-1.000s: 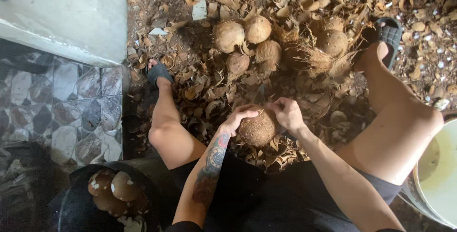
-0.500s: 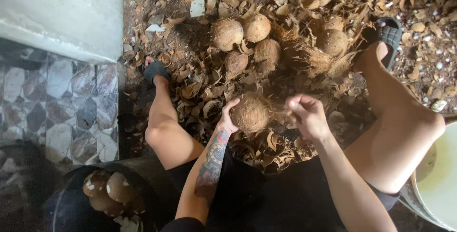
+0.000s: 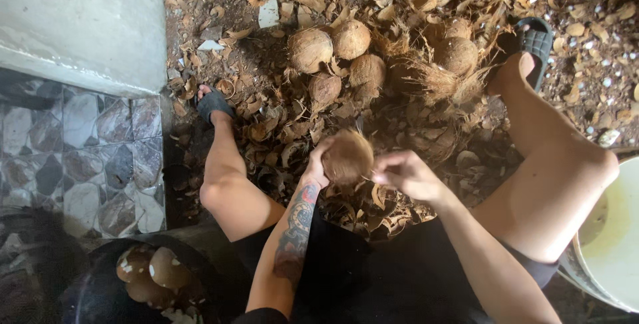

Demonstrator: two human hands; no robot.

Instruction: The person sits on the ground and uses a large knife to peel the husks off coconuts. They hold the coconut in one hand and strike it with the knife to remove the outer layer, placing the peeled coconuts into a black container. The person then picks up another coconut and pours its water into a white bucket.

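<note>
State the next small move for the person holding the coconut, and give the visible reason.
Probably the right hand closes on the coconut to pull at more fibre: the left hand holds it above the husk litter, while the right hand's fingers sit right beside it.

Bare dirt ground (image 3: 586, 78) covered with a thick litter of brown husk scraps and curved shell fragments (image 3: 279, 124), scattered with small pale chips. At upper left, a pale grey concrete slab (image 3: 80, 18) with a raised edge meets a patch of floor tiles patterned in grey, dark and reddish diamond shapes (image 3: 86, 158). A dark round basin (image 3: 100, 284) sits at lower left and the rim of a cream plastic bucket (image 3: 622, 244) shows at lower right. Soft daylight, brightest on the concrete, with deep shadow along the bottom edge.
</note>
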